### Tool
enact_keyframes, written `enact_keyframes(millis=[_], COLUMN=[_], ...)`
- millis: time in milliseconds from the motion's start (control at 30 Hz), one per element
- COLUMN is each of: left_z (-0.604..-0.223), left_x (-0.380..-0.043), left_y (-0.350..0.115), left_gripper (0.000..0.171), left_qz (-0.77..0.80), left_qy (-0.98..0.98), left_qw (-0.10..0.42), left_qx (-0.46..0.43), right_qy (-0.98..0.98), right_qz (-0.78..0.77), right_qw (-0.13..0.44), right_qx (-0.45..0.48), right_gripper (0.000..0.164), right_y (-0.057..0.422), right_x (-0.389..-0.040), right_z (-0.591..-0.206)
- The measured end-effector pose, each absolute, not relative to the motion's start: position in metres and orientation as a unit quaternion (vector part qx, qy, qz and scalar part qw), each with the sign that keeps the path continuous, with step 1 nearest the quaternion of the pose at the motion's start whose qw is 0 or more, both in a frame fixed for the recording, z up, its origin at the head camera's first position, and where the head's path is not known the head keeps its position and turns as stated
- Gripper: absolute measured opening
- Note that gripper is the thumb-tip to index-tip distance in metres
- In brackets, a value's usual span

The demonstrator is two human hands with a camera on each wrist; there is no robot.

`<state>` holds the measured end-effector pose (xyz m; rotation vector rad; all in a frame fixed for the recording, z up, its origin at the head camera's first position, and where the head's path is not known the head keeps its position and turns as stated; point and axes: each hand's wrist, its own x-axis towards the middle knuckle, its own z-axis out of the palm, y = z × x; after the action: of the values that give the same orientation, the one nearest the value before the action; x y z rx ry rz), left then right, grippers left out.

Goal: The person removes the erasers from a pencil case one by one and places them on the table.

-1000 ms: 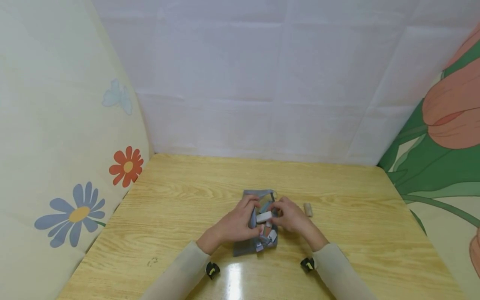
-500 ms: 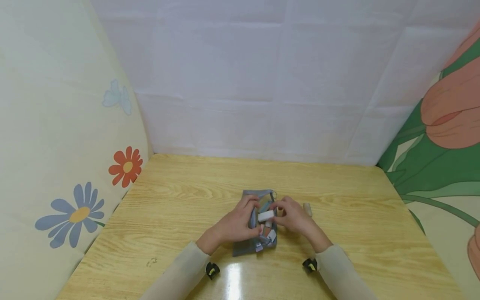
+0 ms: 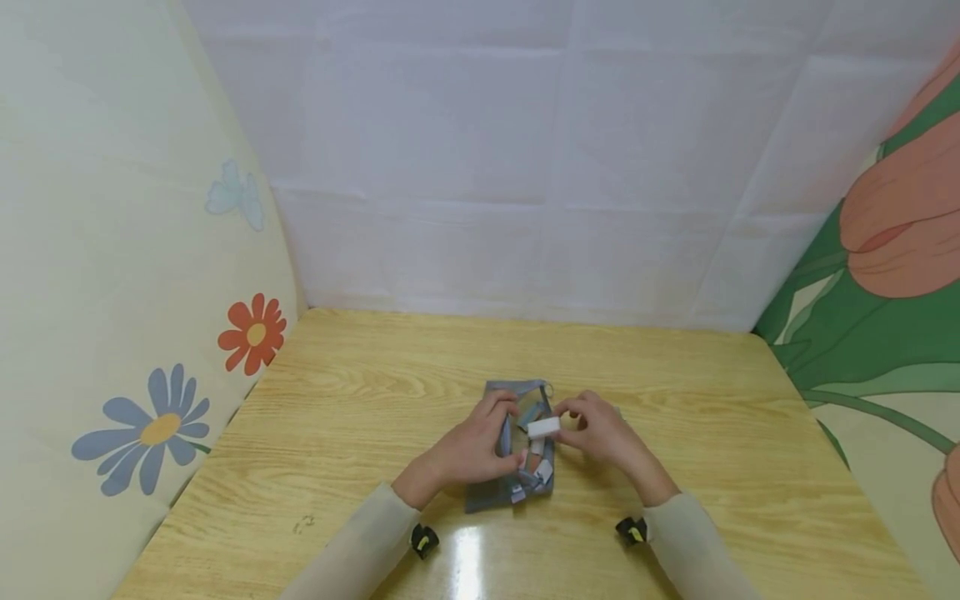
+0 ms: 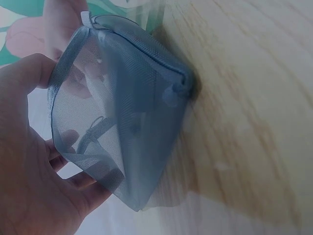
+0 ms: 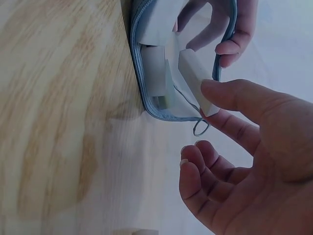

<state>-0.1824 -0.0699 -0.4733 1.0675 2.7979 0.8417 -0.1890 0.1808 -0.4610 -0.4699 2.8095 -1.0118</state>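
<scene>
A grey-blue mesh zip pouch [image 3: 487, 498] lies on the table with its mouth held apart. My left hand [image 3: 467, 443] grips its rim, as the left wrist view also shows, the mesh [image 4: 146, 122] bulging away from the palm. A white rectangular block [image 3: 543, 427] is pinched between the thumb and forefinger of my right hand [image 3: 600, 432], at the pouch's opening. In the right wrist view the block [image 5: 195, 81] slants across the zip edge, the other fingers curling free. Inside the pouch sit more pale blocks [image 5: 155, 71], partly hidden by its wall.
The pouch and hands are on a wood-grain table [image 3: 360, 375]. A small beige cylinder is mostly hidden behind my right hand. White cloth [image 3: 525, 167] hangs at the back, with flower-printed cloth [image 3: 135, 250] on the left and more on the right.
My right hand has moved a little to the right, drawing the white block toward the pouch's right edge and covering most of the beige cylinder. My left hand has stayed in place.
</scene>
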Motion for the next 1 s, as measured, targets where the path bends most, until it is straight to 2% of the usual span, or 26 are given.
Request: enact_keyframes(millis=[467, 1000], left_z=[-0.476, -0.474], left_x=[-0.183, -0.182], left_y=[-0.07, -0.071], left_gripper=[0.059, 0.06], left_qz=[0.271, 0.273], left_qy=[0.896, 0.899], left_qw=[0.001, 0.019], left_qx=[0.351, 0.341], right_qy=[0.93, 0.935], right_qz=[-0.335, -0.335], right_qw=[0.034, 0.028], right_qx=[-0.146, -0.113], right_gripper=[0.022, 0.026], right_y=[0.202, 0.242], right_x=[-0.187, -0.184], right_z=[-0.46, -0.463])
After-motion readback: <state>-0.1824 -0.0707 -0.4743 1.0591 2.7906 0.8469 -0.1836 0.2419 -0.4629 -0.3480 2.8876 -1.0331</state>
